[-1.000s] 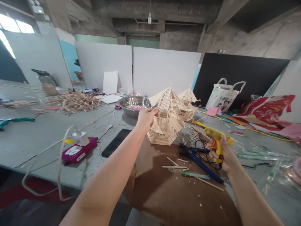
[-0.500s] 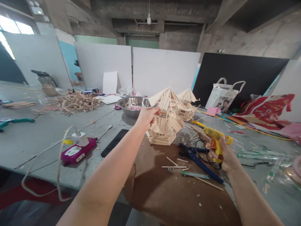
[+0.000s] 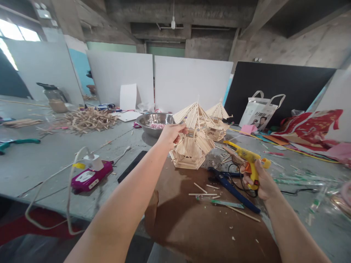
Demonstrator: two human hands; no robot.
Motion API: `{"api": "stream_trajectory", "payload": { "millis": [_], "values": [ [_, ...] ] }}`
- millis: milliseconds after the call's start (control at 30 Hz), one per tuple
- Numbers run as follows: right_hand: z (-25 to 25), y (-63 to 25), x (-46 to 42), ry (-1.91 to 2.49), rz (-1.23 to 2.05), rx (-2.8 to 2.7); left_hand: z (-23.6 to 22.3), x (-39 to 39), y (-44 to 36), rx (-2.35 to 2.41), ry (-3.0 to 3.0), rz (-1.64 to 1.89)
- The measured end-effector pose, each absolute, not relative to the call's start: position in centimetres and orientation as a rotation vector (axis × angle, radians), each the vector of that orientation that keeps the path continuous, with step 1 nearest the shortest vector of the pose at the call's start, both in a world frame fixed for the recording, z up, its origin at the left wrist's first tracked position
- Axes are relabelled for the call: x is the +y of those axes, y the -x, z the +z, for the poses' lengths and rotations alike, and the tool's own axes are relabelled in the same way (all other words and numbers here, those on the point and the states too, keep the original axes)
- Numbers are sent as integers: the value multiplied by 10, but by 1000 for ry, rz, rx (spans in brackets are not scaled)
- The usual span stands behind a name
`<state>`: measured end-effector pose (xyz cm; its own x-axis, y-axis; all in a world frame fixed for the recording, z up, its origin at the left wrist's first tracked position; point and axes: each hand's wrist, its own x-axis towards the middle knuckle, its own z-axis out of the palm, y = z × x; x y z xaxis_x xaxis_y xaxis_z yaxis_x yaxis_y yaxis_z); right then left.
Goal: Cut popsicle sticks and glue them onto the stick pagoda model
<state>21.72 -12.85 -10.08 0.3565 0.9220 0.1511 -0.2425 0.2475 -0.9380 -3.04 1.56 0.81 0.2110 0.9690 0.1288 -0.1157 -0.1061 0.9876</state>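
My left hand point(image 3: 173, 135) is closed on the left side of a small pagoda model point(image 3: 190, 149) built from thin wooden sticks, with a pointed upper roof and a wider lower one. Behind it to the right stands a second stick pagoda point(image 3: 218, 113), partly hidden by the first. In my right hand point(image 3: 260, 179) is a yellow hot glue gun point(image 3: 248, 157), its nozzle pointing left toward the models. Beneath the glue gun lie blue-handled pliers point(image 3: 233, 191). Several loose sticks point(image 3: 203, 194) and a clear-and-green strip point(image 3: 227, 203) rest on a brown board point(image 3: 208, 230).
A steel bowl point(image 3: 149, 126) stands behind my left hand. Farther left are a heap of sticks point(image 3: 87, 120), a purple power strip point(image 3: 91, 177) with a white cord, and a black phone point(image 3: 131, 166). Red packaging point(image 3: 312, 128) and a white bag point(image 3: 257, 111) sit at the right.
Almost nothing differs. My left hand and the held pagoda have shifted very slightly left; the glue gun stays in my right hand.
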Motion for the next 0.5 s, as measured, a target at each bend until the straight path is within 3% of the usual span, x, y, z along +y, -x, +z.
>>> {"api": "stream_trajectory", "payload": {
  "millis": [500],
  "values": [
    [-99, -218, -129, 1000, 958, -846, 2, 29, 34, 815, -1179, 1025]
  ]
}}
